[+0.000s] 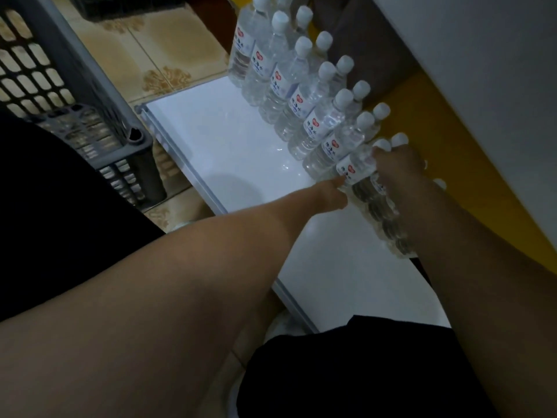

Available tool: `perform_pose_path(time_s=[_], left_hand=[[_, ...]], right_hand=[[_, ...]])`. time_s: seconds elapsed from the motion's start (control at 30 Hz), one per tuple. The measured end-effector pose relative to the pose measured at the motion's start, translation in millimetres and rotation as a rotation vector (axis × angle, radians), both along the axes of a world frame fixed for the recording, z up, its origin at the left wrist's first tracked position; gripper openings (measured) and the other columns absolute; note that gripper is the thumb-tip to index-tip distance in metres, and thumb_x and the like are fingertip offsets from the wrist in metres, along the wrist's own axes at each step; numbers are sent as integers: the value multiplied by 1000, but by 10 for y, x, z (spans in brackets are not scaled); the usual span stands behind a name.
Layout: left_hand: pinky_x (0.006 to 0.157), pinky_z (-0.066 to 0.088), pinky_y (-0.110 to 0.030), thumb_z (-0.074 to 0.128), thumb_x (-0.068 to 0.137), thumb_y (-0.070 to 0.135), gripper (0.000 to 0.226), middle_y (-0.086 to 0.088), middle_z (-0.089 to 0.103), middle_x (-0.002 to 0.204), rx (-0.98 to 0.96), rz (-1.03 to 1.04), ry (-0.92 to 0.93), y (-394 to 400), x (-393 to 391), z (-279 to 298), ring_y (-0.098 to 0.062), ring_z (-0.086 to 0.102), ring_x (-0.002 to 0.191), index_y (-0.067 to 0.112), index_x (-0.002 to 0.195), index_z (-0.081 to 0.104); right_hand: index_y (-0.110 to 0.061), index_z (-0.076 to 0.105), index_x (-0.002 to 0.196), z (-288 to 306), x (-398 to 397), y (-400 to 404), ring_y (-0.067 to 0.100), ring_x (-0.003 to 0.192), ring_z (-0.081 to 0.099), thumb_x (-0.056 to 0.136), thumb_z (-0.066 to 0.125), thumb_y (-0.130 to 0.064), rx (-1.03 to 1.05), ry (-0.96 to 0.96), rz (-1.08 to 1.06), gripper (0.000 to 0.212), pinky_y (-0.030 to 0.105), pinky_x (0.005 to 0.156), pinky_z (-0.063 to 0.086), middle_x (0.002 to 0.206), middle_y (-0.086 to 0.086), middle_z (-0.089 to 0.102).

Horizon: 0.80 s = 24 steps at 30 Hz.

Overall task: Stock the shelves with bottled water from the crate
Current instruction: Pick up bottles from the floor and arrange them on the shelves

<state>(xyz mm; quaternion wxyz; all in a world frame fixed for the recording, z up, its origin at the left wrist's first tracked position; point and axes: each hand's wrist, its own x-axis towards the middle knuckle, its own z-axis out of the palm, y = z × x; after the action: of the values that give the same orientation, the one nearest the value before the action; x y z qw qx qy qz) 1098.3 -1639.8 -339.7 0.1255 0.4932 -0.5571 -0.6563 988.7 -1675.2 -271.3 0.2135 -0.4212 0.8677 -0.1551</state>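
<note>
Mid-stocking here: my right hand (398, 165) is wrapped round the neck of a bottle (357, 170), setting it at the near end of the double row mid-right on the shelf (229, 146). My left hand (330, 193) is fingertips on its label, steadying. Next I reckon I let go and reach back to the crate (90, 116), upper left.

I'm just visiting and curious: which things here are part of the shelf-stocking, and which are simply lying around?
Part of the job:
- water bottles in rows
- white shelf
- grey crate
- right hand holding a bottle
- left hand touching it

Just there:
- dark crate on the tiled floor
</note>
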Motion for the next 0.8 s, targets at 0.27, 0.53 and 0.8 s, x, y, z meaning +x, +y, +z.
perform_pose_path(time_s=[0.27,0.53,0.8], left_hand=[[102,32,-24,47,101,15,38,-17,49,140,-376,-183,-165,373,82,759,-29,45,132,0,135,49],[90,40,-23,44,101,28,27,-10,55,126,-659,-508,-258,1305,-290,1951,-22,46,125,21,124,54],[108,36,-35,43,100,39,56,-6,33,155,-770,-939,-375,2861,-1108,2218,-26,39,136,18,151,31]], right_hand=[[4,52,132,741,-89,523,37,127,50,103,37,-23,23,6,42,42,37,99,42,138,24,51],[-13,27,153,1639,-687,2062,29,142,34,106,31,-42,-76,155,40,56,35,114,30,160,9,26],[-19,30,153,1918,-1530,3849,25,131,47,103,30,-50,-128,147,-222,58,30,96,40,157,2,33]])
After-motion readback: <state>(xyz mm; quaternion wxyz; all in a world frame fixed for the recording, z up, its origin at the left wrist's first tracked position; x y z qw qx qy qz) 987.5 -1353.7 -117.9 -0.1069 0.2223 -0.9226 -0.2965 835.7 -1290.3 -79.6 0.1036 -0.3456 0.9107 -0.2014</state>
